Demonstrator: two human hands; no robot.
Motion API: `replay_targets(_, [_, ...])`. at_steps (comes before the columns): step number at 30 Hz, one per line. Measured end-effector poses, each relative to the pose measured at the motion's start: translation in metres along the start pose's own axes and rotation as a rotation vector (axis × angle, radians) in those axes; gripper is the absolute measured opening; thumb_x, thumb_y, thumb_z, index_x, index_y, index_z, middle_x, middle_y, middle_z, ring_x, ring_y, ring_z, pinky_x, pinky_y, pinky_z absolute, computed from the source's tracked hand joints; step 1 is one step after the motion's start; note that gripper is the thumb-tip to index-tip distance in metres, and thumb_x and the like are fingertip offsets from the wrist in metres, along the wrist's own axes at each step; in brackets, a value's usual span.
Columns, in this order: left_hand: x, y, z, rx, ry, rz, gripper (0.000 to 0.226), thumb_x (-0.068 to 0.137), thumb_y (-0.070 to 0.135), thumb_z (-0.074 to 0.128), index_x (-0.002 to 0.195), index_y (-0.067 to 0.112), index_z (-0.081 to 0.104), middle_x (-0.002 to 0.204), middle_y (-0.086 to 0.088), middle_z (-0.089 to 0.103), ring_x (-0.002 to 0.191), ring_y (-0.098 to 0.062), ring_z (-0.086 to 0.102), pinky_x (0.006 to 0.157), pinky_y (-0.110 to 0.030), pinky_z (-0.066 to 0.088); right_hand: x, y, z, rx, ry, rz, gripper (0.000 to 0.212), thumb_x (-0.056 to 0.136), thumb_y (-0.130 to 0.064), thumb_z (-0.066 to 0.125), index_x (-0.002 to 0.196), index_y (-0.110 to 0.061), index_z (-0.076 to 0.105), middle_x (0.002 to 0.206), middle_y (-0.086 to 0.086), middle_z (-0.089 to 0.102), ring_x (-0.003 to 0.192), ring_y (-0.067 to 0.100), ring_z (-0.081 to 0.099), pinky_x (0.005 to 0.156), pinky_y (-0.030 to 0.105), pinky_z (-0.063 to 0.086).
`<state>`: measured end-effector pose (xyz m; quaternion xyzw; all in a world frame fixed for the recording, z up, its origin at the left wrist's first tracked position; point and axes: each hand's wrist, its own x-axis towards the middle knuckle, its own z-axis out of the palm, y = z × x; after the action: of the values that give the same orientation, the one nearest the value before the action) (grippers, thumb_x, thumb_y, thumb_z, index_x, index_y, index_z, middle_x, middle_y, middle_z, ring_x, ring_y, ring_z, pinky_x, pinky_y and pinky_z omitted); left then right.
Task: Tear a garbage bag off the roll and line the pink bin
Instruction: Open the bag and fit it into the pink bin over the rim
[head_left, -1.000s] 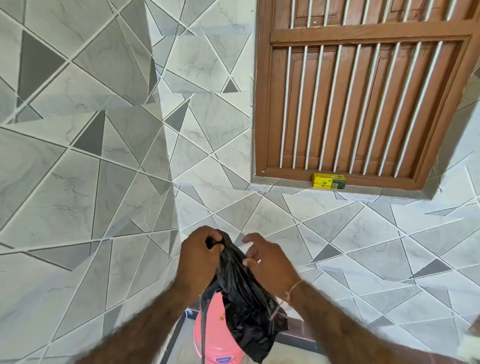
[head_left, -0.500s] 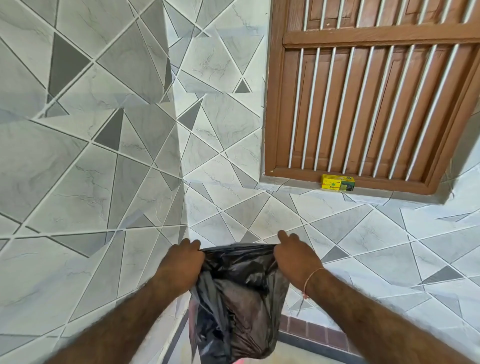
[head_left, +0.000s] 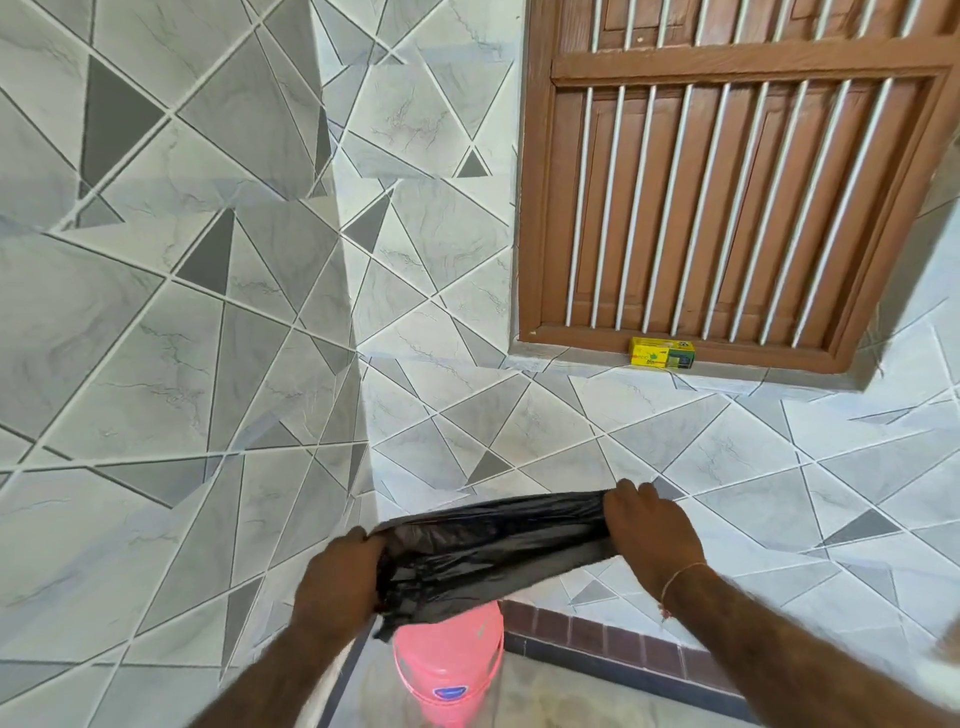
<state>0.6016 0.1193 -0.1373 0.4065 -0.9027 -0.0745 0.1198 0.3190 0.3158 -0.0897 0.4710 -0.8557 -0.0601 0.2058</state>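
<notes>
A black garbage bag (head_left: 488, 551) is stretched wide between my two hands, held in the air in front of the tiled wall. My left hand (head_left: 340, 577) grips its left edge and my right hand (head_left: 649, 535) grips its right edge. Below the bag stands the pink bin (head_left: 449, 670) on the floor, in the corner, with a blue label on its front. The bag's lower edge hangs just over the bin's rim and hides part of it. No roll of bags can be made out.
Grey tiled walls (head_left: 208, 364) meet in a corner just left of the bin. A brown barred wooden window (head_left: 727, 182) is at the upper right, with a small yellow and green box (head_left: 662, 353) on its sill. A dark skirting strip (head_left: 623, 644) runs along the floor.
My hands have moved apart, pulling the bunched bag out wide. The bag has risen, so the pink bin shows below it again.
</notes>
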Motion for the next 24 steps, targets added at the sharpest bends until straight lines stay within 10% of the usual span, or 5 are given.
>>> replay_targets(8, [0.014, -0.014, -0.026, -0.050, -0.067, -0.179, 0.031, 0.084, 0.014, 0.055, 0.113, 0.018, 0.067, 0.111, -0.008, 0.069, 0.104, -0.029, 0.067, 0.087, -0.034, 0.053, -0.021, 0.020, 0.026, -0.086, -0.107, -0.168, 0.033, 0.044, -0.007, 0.086, 0.070, -0.017, 0.068, 0.080, 0.010, 0.067, 0.058, 0.030, 0.061, 0.033, 0.033, 0.044])
replay_targets(13, [0.021, 0.001, -0.010, -0.804, -0.025, -0.561, 0.036, 0.068, 0.001, 0.061, 0.101, 0.008, 0.071, 0.091, -0.015, 0.072, 0.071, -0.031, 0.068, 0.069, -0.039, 0.061, -0.010, 0.019, 0.006, 0.181, -0.350, 0.041, 0.029, 0.088, -0.031, 0.046, 0.108, -0.017, 0.061, 0.115, 0.007, 0.066, 0.106, 0.029, 0.062, 0.086, 0.038, 0.049])
replay_targets(17, [0.012, -0.005, 0.015, -0.186, -0.086, -0.243, 0.037, 0.077, 0.011, 0.054, 0.113, 0.016, 0.064, 0.106, -0.010, 0.067, 0.097, -0.031, 0.066, 0.087, -0.040, 0.056, -0.009, 0.032, 0.010, 0.419, -0.397, 0.282, 0.056, 0.084, -0.060, 0.044, 0.109, -0.012, 0.060, 0.115, 0.009, 0.065, 0.107, 0.030, 0.061, 0.090, 0.037, 0.049])
replay_targets(21, [0.008, -0.010, 0.015, -0.004, -0.110, -0.244, 0.025, 0.088, 0.019, 0.049, 0.108, 0.015, 0.064, 0.107, -0.007, 0.066, 0.101, -0.027, 0.066, 0.088, -0.038, 0.055, -0.018, 0.042, 0.027, 0.243, -0.341, 0.310, 0.031, 0.086, -0.025, 0.045, 0.113, -0.017, 0.058, 0.118, 0.006, 0.065, 0.111, 0.028, 0.062, 0.089, 0.035, 0.049])
replay_targets(24, [0.017, -0.006, 0.007, -0.474, 0.024, -0.490, 0.025, 0.081, 0.019, 0.057, 0.097, 0.006, 0.069, 0.092, -0.017, 0.073, 0.086, -0.035, 0.070, 0.080, -0.044, 0.059, -0.023, 0.036, 0.038, 0.198, -0.338, 0.266, 0.032, 0.088, -0.019, 0.041, 0.118, -0.018, 0.052, 0.118, 0.004, 0.064, 0.111, 0.027, 0.061, 0.090, 0.037, 0.050])
